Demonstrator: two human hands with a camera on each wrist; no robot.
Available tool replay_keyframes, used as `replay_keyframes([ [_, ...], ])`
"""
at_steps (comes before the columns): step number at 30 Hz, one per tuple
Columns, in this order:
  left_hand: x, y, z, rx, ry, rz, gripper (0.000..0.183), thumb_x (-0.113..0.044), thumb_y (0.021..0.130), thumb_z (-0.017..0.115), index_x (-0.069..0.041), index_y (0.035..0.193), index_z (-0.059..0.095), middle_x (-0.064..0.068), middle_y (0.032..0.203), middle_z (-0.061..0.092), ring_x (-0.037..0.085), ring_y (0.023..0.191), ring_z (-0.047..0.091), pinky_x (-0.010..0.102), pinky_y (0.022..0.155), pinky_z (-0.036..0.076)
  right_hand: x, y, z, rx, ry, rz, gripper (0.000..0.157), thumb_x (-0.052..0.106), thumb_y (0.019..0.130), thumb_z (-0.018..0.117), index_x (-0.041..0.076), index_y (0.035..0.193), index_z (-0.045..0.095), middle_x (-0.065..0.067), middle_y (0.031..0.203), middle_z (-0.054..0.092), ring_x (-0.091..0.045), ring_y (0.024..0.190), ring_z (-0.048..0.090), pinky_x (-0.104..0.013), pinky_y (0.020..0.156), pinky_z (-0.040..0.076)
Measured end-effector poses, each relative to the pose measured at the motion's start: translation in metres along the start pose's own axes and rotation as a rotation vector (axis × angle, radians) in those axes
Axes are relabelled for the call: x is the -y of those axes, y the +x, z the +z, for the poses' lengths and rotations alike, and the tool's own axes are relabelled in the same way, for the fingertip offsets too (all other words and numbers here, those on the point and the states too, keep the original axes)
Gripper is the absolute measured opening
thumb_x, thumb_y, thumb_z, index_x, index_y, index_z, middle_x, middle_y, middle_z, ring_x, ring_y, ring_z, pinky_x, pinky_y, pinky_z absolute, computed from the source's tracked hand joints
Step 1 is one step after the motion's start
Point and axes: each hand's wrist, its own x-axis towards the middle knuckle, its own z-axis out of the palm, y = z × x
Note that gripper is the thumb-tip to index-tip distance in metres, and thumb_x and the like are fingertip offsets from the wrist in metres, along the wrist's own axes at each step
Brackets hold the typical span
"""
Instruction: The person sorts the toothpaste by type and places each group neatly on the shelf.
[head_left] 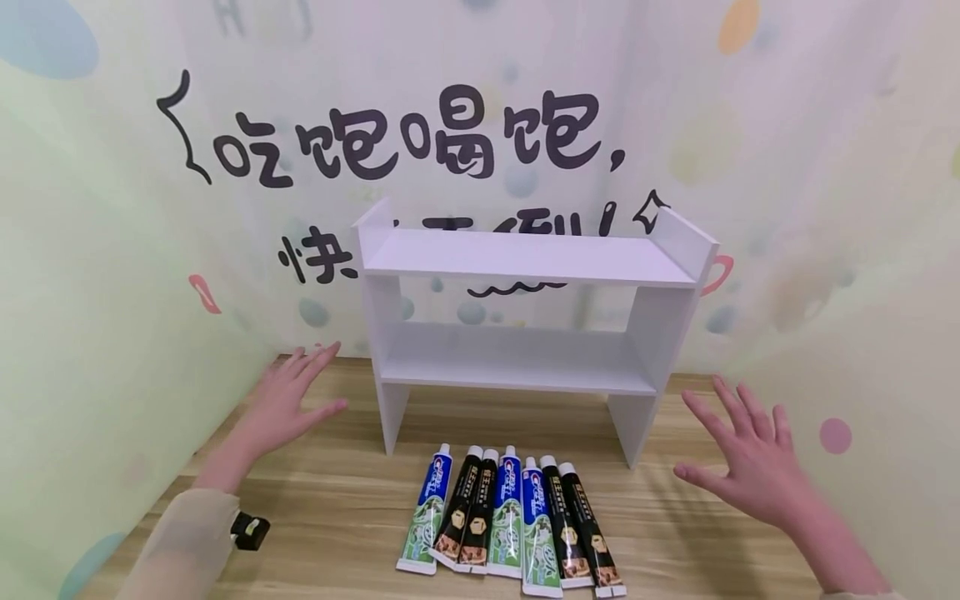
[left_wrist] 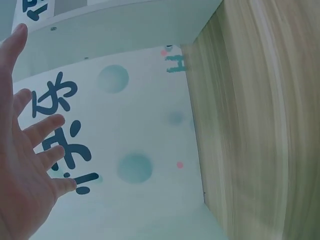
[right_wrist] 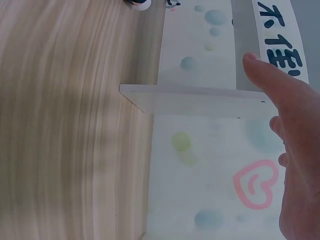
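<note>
Both hands hover apart on either side of a white two-tier shelf (head_left: 517,387), fingers spread and palms holding nothing. My left hand (head_left: 288,404) is left of the shelf, its thumb pointing toward the side panel. On the other side, my right hand (head_left: 757,467) has its thumb toward the shelf's right panel (right_wrist: 195,97). In front of the shelf lies a row of toothpaste tubes, caps toward the shelf. Some are blue and green, like the leftmost toothpaste tube (head_left: 427,517); others are black, like the rightmost black toothpaste tube (head_left: 592,533).
The shelf stands on a wood-grain table (head_left: 337,517), near the back edge. Behind it hangs a pale printed curtain (head_left: 480,50) with black lettering, and similar walls close in the left and right sides. A small black device (head_left: 250,531) sits at the left wrist.
</note>
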Motion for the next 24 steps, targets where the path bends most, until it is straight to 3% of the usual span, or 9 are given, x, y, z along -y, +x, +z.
replay_keyframes([
  [11, -0.007, 0.011, 0.012, -0.065, -0.119, -0.025, 0.083, -0.044, 0.090, 0.068, -0.019, 0.157, 0.027, 0.021, 0.156, 0.038, 0.051, 0.144, 0.029, 0.073, 0.110, 0.027, 0.007, -0.007, 0.010, -0.008, 0.032, 0.007, 0.101, 0.056, 0.076, 0.077, 0.028, 0.157, 0.024, -0.009, 0.169, -0.001, -0.037, 0.155, -0.007, -0.068, 0.115, -0.020],
  [19, -0.020, 0.021, 0.020, -0.110, -0.212, -0.078, 0.079, -0.042, 0.092, 0.068, -0.020, 0.156, 0.029, 0.022, 0.155, 0.040, 0.058, 0.143, 0.023, 0.077, 0.109, 0.023, 0.013, -0.010, 0.015, -0.037, 0.024, -0.019, 0.099, 0.058, 0.076, 0.076, 0.026, 0.156, 0.027, -0.010, 0.168, 0.004, -0.036, 0.155, -0.007, -0.066, 0.117, -0.018],
  [21, -0.022, 0.023, 0.023, -0.144, -0.232, -0.071, 0.078, -0.037, 0.091, 0.070, -0.017, 0.155, 0.032, 0.023, 0.150, 0.044, 0.058, 0.141, 0.026, 0.076, 0.110, 0.023, 0.015, -0.011, 0.015, -0.048, 0.019, -0.026, 0.098, 0.058, 0.076, 0.076, 0.026, 0.156, 0.028, -0.010, 0.168, 0.004, -0.035, 0.155, -0.007, -0.066, 0.118, -0.017],
  [24, -0.025, 0.026, 0.028, -0.207, -0.270, -0.031, 0.076, -0.029, 0.089, 0.074, -0.011, 0.152, 0.036, 0.023, 0.146, 0.049, 0.051, 0.136, 0.041, 0.068, 0.108, 0.036, 0.016, -0.012, 0.017, -0.063, 0.021, -0.036, 0.099, 0.058, 0.075, 0.076, 0.026, 0.156, 0.029, -0.010, 0.168, 0.005, -0.033, 0.156, -0.008, -0.066, 0.118, -0.016],
])
